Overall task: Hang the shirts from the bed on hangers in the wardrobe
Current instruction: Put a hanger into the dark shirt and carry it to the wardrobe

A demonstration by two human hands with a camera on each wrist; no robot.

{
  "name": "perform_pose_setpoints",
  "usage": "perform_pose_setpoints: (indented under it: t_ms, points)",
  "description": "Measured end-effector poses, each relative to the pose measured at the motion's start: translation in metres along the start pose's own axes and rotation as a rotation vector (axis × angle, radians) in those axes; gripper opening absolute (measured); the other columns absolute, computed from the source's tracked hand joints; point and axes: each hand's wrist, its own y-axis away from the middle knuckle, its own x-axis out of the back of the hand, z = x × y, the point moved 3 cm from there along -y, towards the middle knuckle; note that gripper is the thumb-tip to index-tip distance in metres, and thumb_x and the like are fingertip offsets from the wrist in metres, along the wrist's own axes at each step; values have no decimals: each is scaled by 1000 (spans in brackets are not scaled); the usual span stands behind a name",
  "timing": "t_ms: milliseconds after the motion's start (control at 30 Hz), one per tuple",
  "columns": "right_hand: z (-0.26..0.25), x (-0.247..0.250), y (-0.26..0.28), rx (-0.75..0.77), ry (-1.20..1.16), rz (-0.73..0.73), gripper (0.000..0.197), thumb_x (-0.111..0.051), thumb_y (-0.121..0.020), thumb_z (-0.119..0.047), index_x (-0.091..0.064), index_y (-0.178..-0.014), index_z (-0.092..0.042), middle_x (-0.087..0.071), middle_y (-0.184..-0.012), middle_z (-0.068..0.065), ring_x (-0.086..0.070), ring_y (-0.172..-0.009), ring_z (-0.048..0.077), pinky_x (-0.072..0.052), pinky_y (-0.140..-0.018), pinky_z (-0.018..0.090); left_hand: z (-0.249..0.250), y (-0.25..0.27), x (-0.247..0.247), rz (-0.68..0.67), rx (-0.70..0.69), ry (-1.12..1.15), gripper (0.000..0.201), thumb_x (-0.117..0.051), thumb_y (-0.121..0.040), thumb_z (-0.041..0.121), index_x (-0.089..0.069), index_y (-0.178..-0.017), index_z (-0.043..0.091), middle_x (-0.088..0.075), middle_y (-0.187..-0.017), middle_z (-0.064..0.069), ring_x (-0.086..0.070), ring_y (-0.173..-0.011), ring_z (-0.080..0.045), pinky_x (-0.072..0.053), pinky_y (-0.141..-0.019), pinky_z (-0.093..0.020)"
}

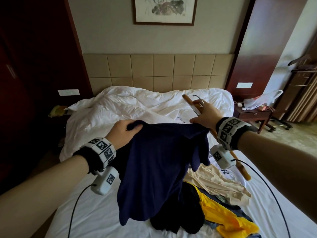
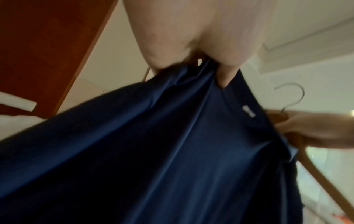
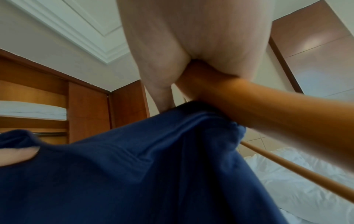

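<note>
A navy blue shirt hangs above the bed, held up at both shoulders. My left hand grips its left shoulder in a bunch of cloth. My right hand pinches the other shoulder with its thumb and also holds a wooden hanger with a metal hook; the hanger's long arm runs back under the wrist. The shirt fills the lower part of both wrist views. On the mattress lie more shirts: a beige one, a yellow one and a black one.
The bed has a rumpled white duvet by the padded headboard. A dark wardrobe stands on the left; its rail and shelf show in the right wrist view. A nightstand and a valet stand are on the right.
</note>
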Motion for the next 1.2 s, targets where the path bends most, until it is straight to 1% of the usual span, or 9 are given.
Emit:
perform_pose_setpoints:
  t_ms: [100, 233, 400, 567, 700, 800, 900, 1067, 1200]
  points:
    - [4, -2, 0, -20, 8, -7, 72, -82, -76, -21, -48, -139, -23, -61, -114, 5, -55, -93, 22, -40, -75, 28, 2, -5, 1, 25, 84, 50, 22, -61, -90, 5, -77, -94, 20, -74, -94, 5, -68, -94, -9, -52, -95, -31]
    - [6, -4, 1, -38, -18, -4, 69, -81, -77, -19, -49, -139, -21, -58, -108, 2, -54, -92, 21, -40, -74, 26, 0, -5, -6, 13, 211, 143, 21, -61, -89, 6, -76, -102, 12, -73, -101, -1, -67, -101, -16, -49, -100, -34]
    - [7, -6, 1, -34, 9, -9, 70, -80, -77, -18, -48, -139, -23, -59, -107, 3, -56, -91, 22, -40, -73, 27, 3, 4, -11, -100, 16, -104, 7, -70, -89, 21, -77, -91, 20, -73, -84, 11, -67, -81, 0, -52, -82, -20]
    - [22, -7, -1, -98, -17, 1, 68, -68, -78, -4, -47, -138, -25, -62, -111, 9, -59, -93, 27, -42, -72, 28, 6, 16, -15, -207, -215, -221, 29, -60, -89, -2, -72, -84, 24, -69, -78, 7, -63, -68, -6, -49, -68, -14]
    - [32, -7, 0, -145, -41, -2, 67, -64, -78, -2, -47, -138, -25, -63, -112, 11, -59, -91, 27, -42, -69, 27, 5, 17, -17, -186, -93, -360, 38, -49, -86, -8, -75, -71, 15, -56, -49, 4, -43, -37, -9, -31, -41, -11]
    - [31, -9, 1, -141, -47, -4, 65, -65, -76, -2, -50, -135, -25, -64, -105, 9, -61, -85, 25, -44, -63, 27, 4, 11, -18, -143, -16, -479, 35, -51, -82, -8, -80, -84, 13, -70, -71, 3, -57, -55, -3, -41, -56, -6]
    - [27, -11, 5, -98, -33, -19, 65, -64, -76, -2, -50, -134, -27, -64, -103, 9, -61, -84, 25, -44, -61, 26, -2, 7, -18, -96, 40, -521, 48, -53, -76, -13, -77, -101, 19, -72, -102, -2, -66, -94, -19, -54, -84, -27]
    - [26, -13, 9, -70, -39, -19, 63, -62, -74, -3, -52, -130, -28, -67, -102, 7, -64, -89, 27, -48, -68, 29, -6, 7, -26, -150, 40, -651, 64, -55, -75, -9, -55, -133, 17, -53, -108, -3, -59, -98, -28, -54, -80, -43]
    - [28, -16, 12, -82, -75, -28, 57, -64, -78, -4, -54, -130, -25, -67, -103, 6, -62, -87, 24, -44, -68, 27, 2, 2, -29, -48, 132, -434, 52, -48, -80, 2, -62, -127, 21, -65, -104, -3, -63, -89, -26, -56, -78, -42]
